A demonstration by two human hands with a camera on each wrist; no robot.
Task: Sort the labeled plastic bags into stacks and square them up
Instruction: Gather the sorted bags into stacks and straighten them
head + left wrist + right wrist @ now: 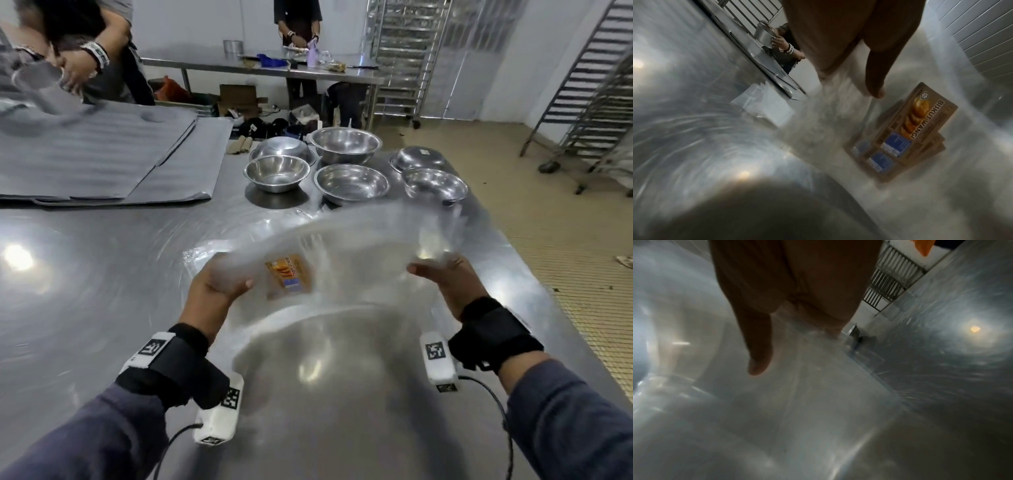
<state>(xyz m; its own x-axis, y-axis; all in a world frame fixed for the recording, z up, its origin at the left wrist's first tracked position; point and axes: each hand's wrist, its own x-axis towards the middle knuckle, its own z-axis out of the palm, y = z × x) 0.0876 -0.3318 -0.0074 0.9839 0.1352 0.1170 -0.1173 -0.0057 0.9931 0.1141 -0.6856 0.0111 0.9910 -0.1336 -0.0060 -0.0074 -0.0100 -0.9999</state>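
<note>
- Bundle of clear plastic bags (342,260): being held above the steel counter (85,274) at centre, spread wide; judged as being shaken or tapped so the edges line up.
- Left hand (219,291): gripping the bundle's 9 o'clock edge, thumb on top and fingers curled beneath.
- Right hand (445,277): gripping the 3 o'clock edge, thumb over the plastic.
- Biskut Wangi labels (906,129): showing through the bags in the left wrist view, fanned and not yet squared.
- Second pile of bags (764,105): lying flat on the counter toward 10 o'clock.
- Steel bowls (351,183): sitting at 12 o'clock, well apart.
- Hard to read: motion blur is hiding the bag count and edges; right fingers are hidden beneath the plastic.
</note>
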